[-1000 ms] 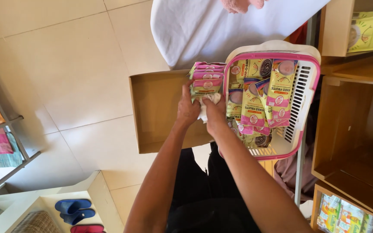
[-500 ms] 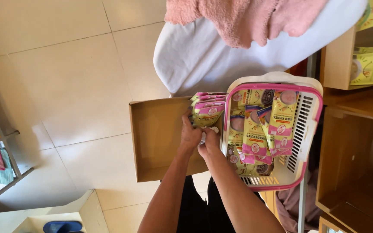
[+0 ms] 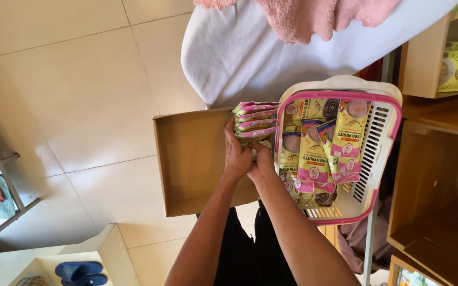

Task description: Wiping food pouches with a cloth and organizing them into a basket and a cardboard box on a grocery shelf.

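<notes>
Packets [image 3: 255, 119], pink and green, stacked in a small bundle at the near corner of an open cardboard box [image 3: 192, 159], just beside the pink-rimmed white basket [image 3: 380, 137]. Gripped from below by both hands: left hand [image 3: 236, 156] curled round the bundle's lower edge, fingers closed on it; right hand [image 3: 262, 161] pressed against the left, fingers tucked under the same stack. More packets [image 3: 319, 153] of the same sort, yellow and pink, heaped loose in the basket. Box interior otherwise bare. Judged step: squaring up a gathered bundle against the box wall, early in the filling. Next move, likely, calls for a steady two-handed hold so that no packet slips, then room beside the stack for more. Beyond: white cushion [image 3: 271, 53] with pink towel [image 3: 303, 13], wooden shelves [image 3: 436, 159], tiled floor [image 3: 70, 79].
</notes>
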